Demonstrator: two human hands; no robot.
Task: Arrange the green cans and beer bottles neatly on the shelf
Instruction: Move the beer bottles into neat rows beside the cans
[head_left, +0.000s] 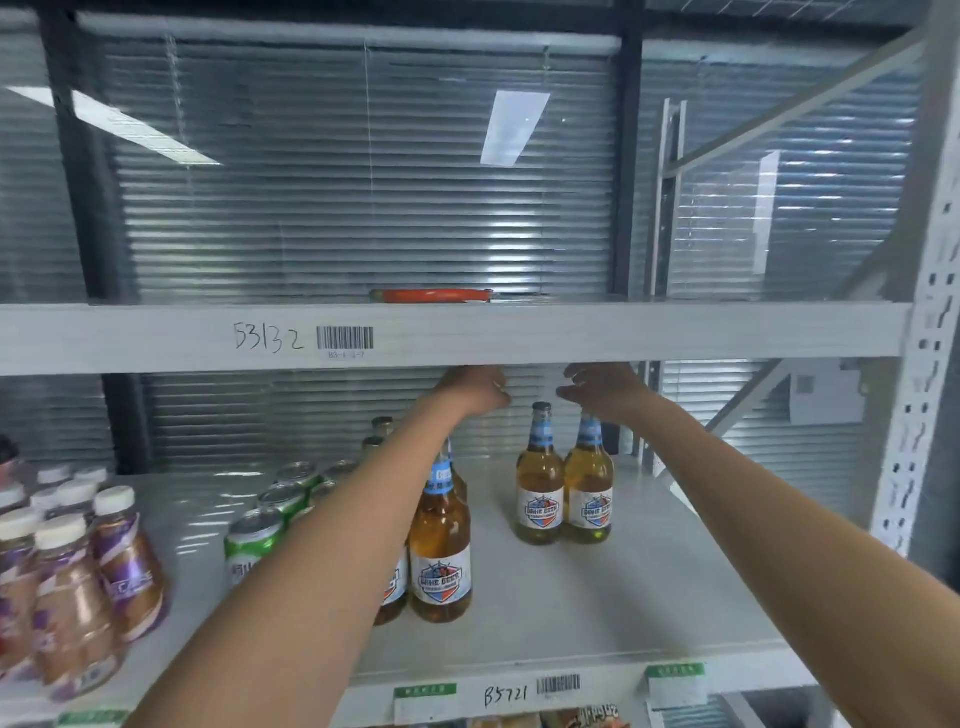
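Purple-labelled drink bottles (78, 577) crowd the shelf's left end; green cans (270, 519) line up beside them, then beer bottles (440, 551) in a row under the left arm. The left hand (480, 387) looks loosely curled and empty. The right hand (602, 389) hovers, fingers half spread, above the rear pair of beer bottles (563, 491). Best to grip necks firmly and slide them level. The white shelf (649, 582) is smooth, backed by blinds (363, 182).

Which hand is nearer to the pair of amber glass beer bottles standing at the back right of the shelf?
Right. The right hand hovers just above the neck of the right bottle in the pair of amber glass beer bottles; the left hand is up and to their left, farther away.
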